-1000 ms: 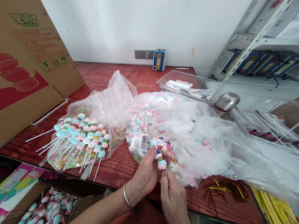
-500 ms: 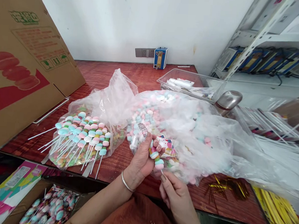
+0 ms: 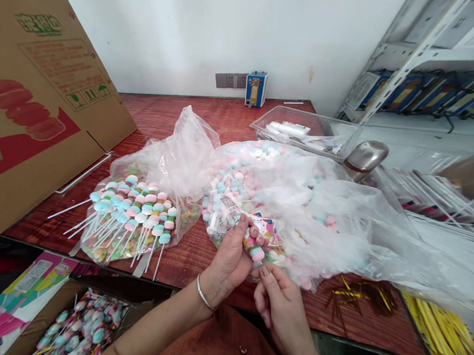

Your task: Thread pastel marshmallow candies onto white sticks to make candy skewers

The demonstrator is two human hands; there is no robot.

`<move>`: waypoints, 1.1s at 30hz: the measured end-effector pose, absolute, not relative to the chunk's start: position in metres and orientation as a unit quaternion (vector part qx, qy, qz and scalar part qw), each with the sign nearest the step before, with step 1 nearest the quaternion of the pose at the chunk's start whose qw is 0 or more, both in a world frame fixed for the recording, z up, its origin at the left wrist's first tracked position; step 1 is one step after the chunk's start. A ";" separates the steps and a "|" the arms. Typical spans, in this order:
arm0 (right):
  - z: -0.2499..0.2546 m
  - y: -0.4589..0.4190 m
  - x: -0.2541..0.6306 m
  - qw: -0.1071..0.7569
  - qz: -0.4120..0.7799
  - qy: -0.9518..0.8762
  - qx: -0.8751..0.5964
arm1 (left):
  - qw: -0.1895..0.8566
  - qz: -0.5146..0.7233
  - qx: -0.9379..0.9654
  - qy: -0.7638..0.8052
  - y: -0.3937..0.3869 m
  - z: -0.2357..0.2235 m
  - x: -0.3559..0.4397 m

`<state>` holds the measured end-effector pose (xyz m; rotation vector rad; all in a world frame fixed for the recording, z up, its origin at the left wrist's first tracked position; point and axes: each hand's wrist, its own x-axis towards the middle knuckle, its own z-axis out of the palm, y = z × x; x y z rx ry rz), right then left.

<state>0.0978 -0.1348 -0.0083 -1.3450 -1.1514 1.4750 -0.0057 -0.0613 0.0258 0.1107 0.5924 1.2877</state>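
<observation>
My left hand (image 3: 227, 257) is closed round a small printed clear sleeve (image 3: 223, 220) with a candy skewer (image 3: 253, 247) of pink, green and blue sweets going into it. Just below, my right hand (image 3: 277, 300) pinches the skewer's thin white stick at its lower end. Both hands hover over the front edge of the red wooden table (image 3: 164, 114). Behind them lies a big clear bag of loose pastel sweets (image 3: 283, 202). To the left a pile of finished skewers (image 3: 132, 216) rests on another plastic bag.
A large cardboard box (image 3: 36, 106) leans at the left. A clear tray (image 3: 304, 131) and a metal flask (image 3: 364, 156) stand behind the bags. White sticks (image 3: 432, 195) lie at the right, gold twist ties (image 3: 358, 297) near the front edge. Below left, a box of wrapped skewers (image 3: 79, 323).
The skewer has slid further up into the sleeve in my left hand. My right hand stayed on the stick and followed it upward slightly.
</observation>
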 end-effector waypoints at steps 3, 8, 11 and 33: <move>-0.001 -0.127 0.092 0.419 0.724 -0.301 -0.458 | 0.774 0.564 0.079 0.277 -0.071 0.024 0.002; -0.004 -0.116 0.095 0.465 0.638 -0.364 -0.495 | 0.771 0.556 0.107 0.291 -0.074 0.016 0.000; -0.005 -0.118 0.100 0.443 0.580 -0.441 -0.522 | 0.727 0.609 0.107 0.298 -0.061 0.020 -0.014; -0.001 -0.135 0.096 0.380 0.497 -0.567 -0.536 | 0.723 0.625 0.032 0.294 -0.046 0.023 -0.029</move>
